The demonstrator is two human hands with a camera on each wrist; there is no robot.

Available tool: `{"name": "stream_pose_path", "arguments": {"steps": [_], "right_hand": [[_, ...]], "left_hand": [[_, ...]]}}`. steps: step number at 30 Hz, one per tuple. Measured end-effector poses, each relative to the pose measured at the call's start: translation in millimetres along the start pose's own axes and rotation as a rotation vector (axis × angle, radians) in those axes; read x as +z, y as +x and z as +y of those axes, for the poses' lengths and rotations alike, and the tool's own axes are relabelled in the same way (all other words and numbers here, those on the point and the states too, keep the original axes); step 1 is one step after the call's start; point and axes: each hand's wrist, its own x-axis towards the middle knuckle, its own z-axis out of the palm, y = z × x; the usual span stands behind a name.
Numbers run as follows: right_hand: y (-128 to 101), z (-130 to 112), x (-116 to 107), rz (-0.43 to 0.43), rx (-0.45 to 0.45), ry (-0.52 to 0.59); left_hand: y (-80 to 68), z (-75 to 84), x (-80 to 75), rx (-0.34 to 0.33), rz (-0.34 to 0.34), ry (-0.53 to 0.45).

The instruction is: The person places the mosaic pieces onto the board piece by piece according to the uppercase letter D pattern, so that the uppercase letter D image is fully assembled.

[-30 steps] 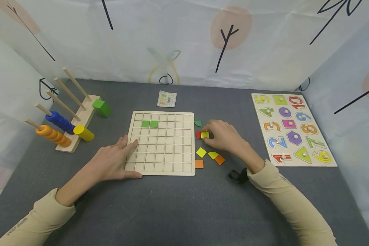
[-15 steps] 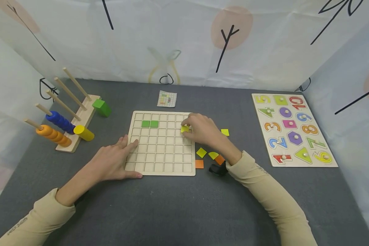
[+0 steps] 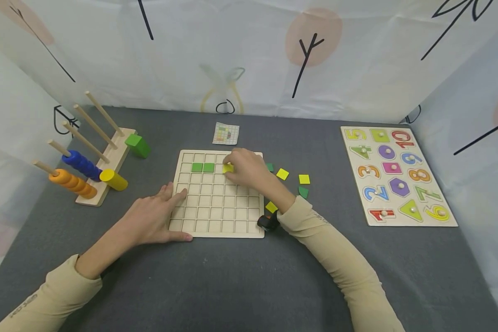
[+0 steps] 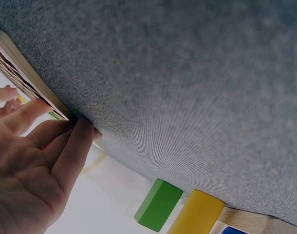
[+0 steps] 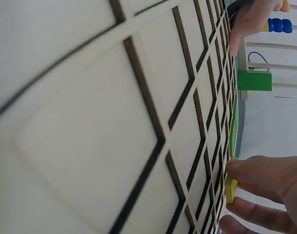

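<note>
A wooden grid board [image 3: 222, 214] lies flat on the dark table. Two green square tiles [image 3: 203, 167] sit side by side in its upper rows. Between the thumb and fingers of my right hand [image 3: 251, 171] is a yellow square tile [image 3: 228, 168], pinched close over the board just right of the green pair. The right wrist view shows this yellow tile [image 5: 231, 187] near the grid's surface. My left hand [image 3: 151, 217] rests at the board's left edge with its fingers extended, one reaching onto the grid and the thumb at the lower corner.
Loose yellow tiles [image 3: 282, 174] and green tiles [image 3: 303, 192] lie right of the board; my right arm hides others. Behind the board is a small pattern card [image 3: 226, 133]. A peg stacker [image 3: 116, 154] stands left, a number puzzle [image 3: 400, 177] right.
My right hand has picked up the yellow tile from the pile on the right and carried it left across the board to beside the green tiles. The left hand has stayed in place.
</note>
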Motion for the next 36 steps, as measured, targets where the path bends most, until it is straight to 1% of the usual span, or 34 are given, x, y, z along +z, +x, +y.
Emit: {"name": "stream_pose_path", "arguments": {"steps": [7,14,24,30,36], "right_hand": [[12,-6,5,-0.014,0.003,-0.016],[18,-9,7,-0.015,-0.018,0.005],[19,-11,10,-0.028,-0.013,0.054],[17,-12,9,-0.048,-0.012,0.048],[15,-13,8,-0.044,-0.004,0.035]], "left_hand": [[-0.3,-0.4,0.1,0.006,0.011,0.002],[-0.3,-0.2,0.3,0.004,0.009,0.004],[0.0,-0.1,0.0,0.004,0.008,0.011],[-0.3,-0.4,0.0,0.009,0.015,0.010],[-0.6,-0.8,0.5,0.011,0.019,0.004]]}}
